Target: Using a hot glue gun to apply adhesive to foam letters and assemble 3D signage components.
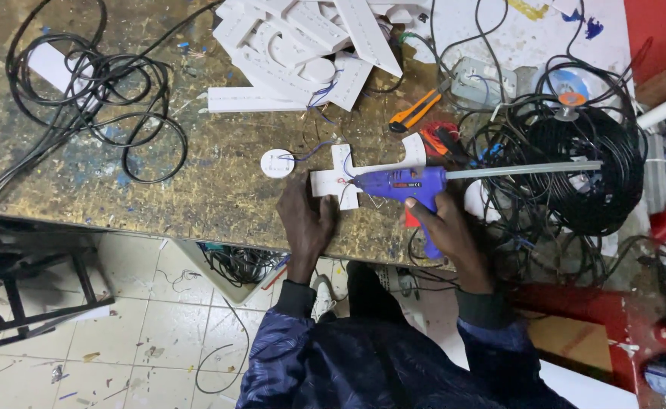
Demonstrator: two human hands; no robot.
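Note:
My right hand (448, 227) grips a blue glue gun (402, 184) with a long clear glue stick (522, 170) sticking out of its back. The gun's nozzle points left onto a white cross-shaped plastic piece (342, 160) lying on the worn workbench (196, 182). My left hand (308, 220) presses flat on the bench and holds the near edge of that white piece. A thin wire runs from the piece to a small white round disc (277, 163) just to its left.
A pile of white plastic cut-outs (302, 45) lies at the back. An orange utility knife (416, 112) and a metal box (484, 79) sit behind the gun. Black cable coils lie at the left (90, 83) and the right (575, 167). Tiled floor shows below the bench edge.

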